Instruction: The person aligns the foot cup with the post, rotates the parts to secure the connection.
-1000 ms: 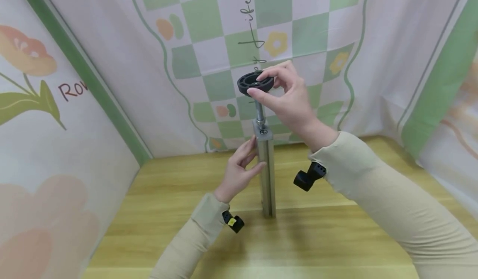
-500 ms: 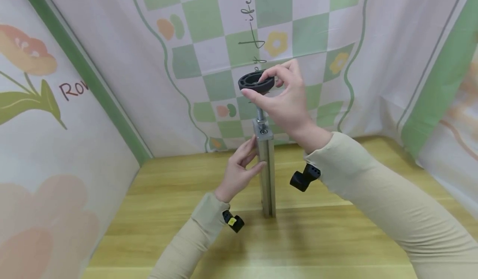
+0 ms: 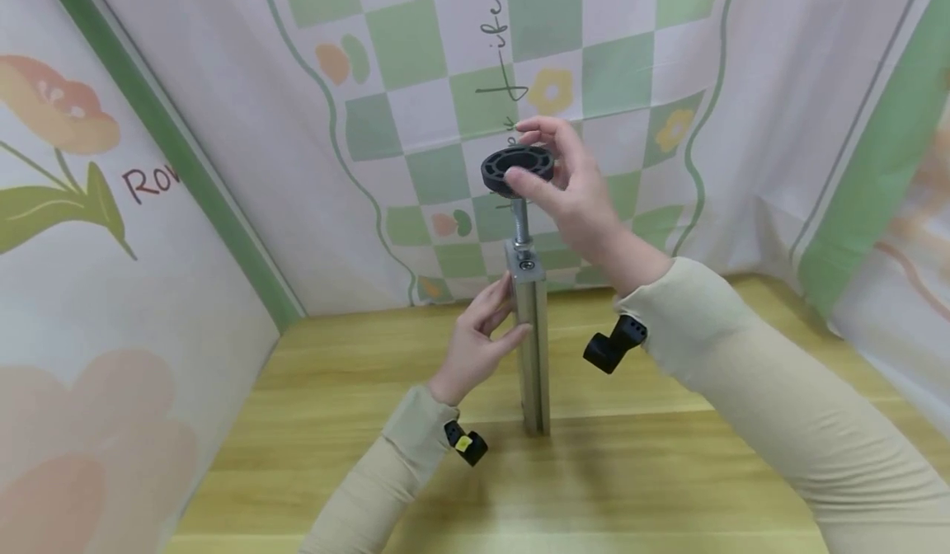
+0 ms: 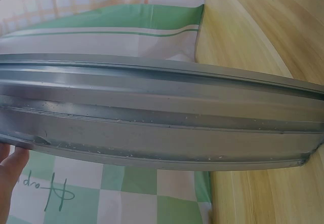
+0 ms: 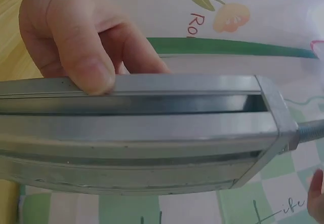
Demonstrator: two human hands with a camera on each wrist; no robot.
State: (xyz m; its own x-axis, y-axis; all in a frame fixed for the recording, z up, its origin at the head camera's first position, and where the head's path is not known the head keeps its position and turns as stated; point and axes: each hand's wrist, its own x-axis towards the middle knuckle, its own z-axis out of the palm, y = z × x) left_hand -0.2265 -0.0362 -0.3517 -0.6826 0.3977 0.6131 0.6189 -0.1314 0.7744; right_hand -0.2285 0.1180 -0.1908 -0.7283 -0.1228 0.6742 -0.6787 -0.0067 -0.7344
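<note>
An aluminium extrusion profile (image 3: 532,348) stands upright on the table, slotted along its sides and capped by an end plate (image 3: 525,265). My left hand (image 3: 478,344) grips it near the top, thumb on the near side and fingers on the left. A threaded rod (image 3: 521,224) rises from the plate and carries a round black levelling foot (image 3: 493,176) with a hollow face. My right hand (image 3: 575,187) spans the foot's right side. Its thumb lies over the near rim and its index finger is raised behind the far rim. In the right wrist view, the left thumb (image 5: 91,74) presses the profile's edge.
The wooden table (image 3: 356,373) lies under the profile. A patterned cloth (image 3: 416,109) hangs close behind, with more cloth at both sides. Each wrist wears a small black camera mount, one at the right cuff (image 3: 616,345).
My right index finger has left the inside of the foot and lifted behind its rim. The thumb has slid right along the near rim. The left hand keeps its hold.
</note>
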